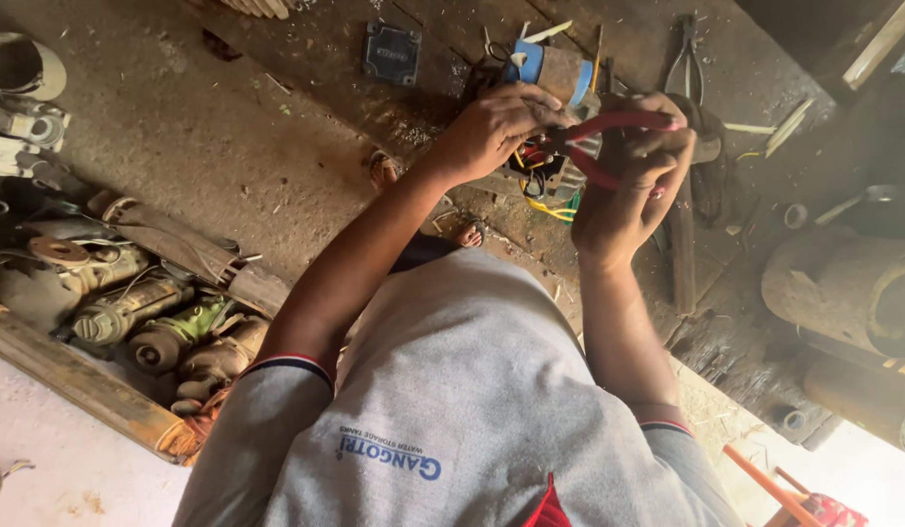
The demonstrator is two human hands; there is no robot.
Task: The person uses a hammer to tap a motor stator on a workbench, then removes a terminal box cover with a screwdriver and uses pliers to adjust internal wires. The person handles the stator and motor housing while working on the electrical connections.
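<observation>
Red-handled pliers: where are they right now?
Head view, upper right of centre: the red-handled pliers are in the right hand, nose at the wired part that the left hand steadies.

Red-handled pliers [609, 141] are lying tilted with their jaws pointing at yellow wires [545, 200] that are spilling from a small dark electrical part [548, 171] above the worktop [306, 59].

Red-handled pliers [609, 137], yellow wires [550, 207]
</observation>
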